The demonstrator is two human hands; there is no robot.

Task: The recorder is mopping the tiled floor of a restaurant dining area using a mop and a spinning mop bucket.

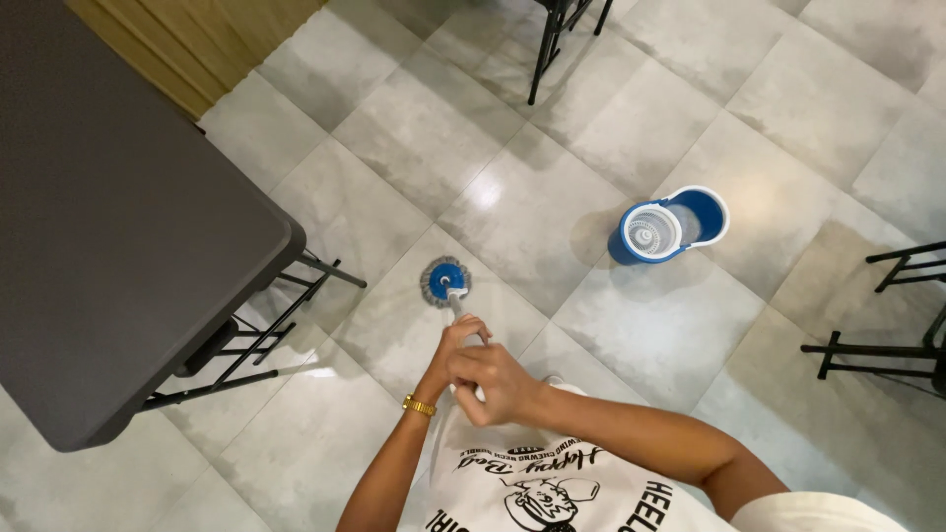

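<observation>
— What is the person wearing?
— A white T-shirt (552, 488) with short sleeves and a black printed drawing with lettering on the chest.
— Anything on the arms?
— Bare forearms, and a gold bracelet (419, 406) sits on the left wrist. The right wrist is bare.

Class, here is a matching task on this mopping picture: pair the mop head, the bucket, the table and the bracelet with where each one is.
Things:
1. mop head
2. bucket
3. table
4. bracelet

Places:
A. on the left wrist
B. along the left edge of the picture
C. on the tiles just ahead of the hands
D. standing to the right of the mop

Pairs: 1-C, 2-D, 3-B, 4-A
</observation>
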